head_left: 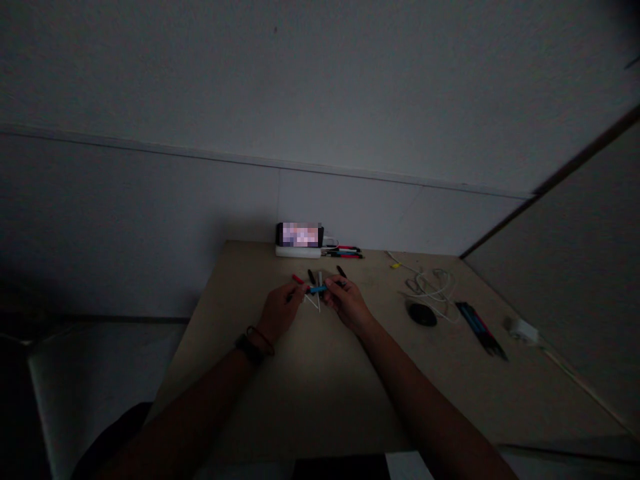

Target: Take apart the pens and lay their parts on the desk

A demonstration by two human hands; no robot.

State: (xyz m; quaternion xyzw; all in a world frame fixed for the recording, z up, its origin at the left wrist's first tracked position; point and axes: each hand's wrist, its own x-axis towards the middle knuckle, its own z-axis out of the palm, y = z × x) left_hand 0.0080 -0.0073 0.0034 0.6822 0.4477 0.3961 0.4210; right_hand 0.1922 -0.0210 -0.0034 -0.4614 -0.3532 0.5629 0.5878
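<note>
Between my two hands a blue pen (318, 289) is held level above the table, one end in each set of fingers. My left hand (283, 308) pinches its left end; a dark watch and a band are on that wrist. The fingers of my right hand (349, 303) are closed on its right end. Just beyond and under the hands lie loose pen parts: a red piece (297, 279), black pieces (311, 276) and thin white sticks (313, 303). The fingers partly hide these parts.
A phone with a lit screen (300, 235) leans at the back on a white block (299, 252). Several pens (345, 253) lie beside it. To the right are a black mouse (423, 314), a coiled white cable (435, 285), a row of pens (481, 330) and a white plug (523, 330).
</note>
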